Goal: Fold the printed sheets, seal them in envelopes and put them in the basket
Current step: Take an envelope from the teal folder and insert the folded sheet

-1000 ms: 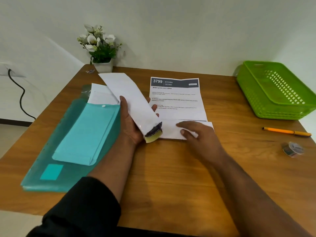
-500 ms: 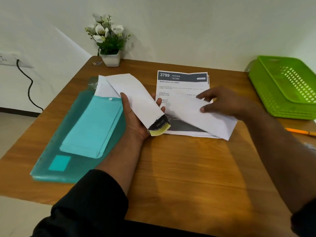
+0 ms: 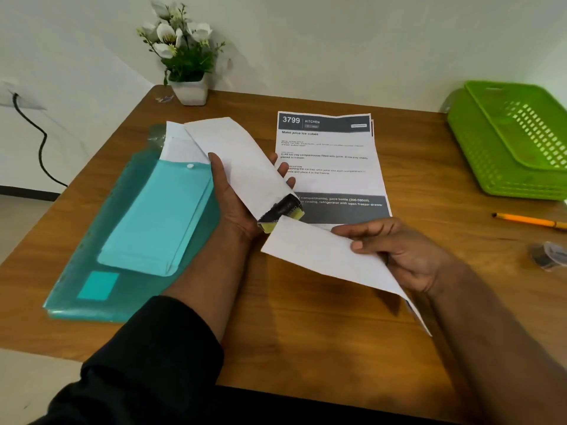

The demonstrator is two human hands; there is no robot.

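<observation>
Fingers and thumb of the left hand (image 3: 236, 197) wrap a white envelope (image 3: 242, 161), held slanted above the table with its dark-lined open mouth toward the person. Just right of that mouth, the right hand (image 3: 399, 256) pinches a folded sheet (image 3: 322, 256) between thumb and fingers, one corner close to the opening. Beneath both hands lies a wooden table (image 3: 291, 332): a teal folder (image 3: 132, 240) at the left, a printed sheet (image 3: 331, 167) flat in the middle, a green basket (image 3: 478, 148) at the far right, an orange pencil (image 3: 527, 220) near it. A potted plant (image 3: 184, 56) stands against the pale wall.
</observation>
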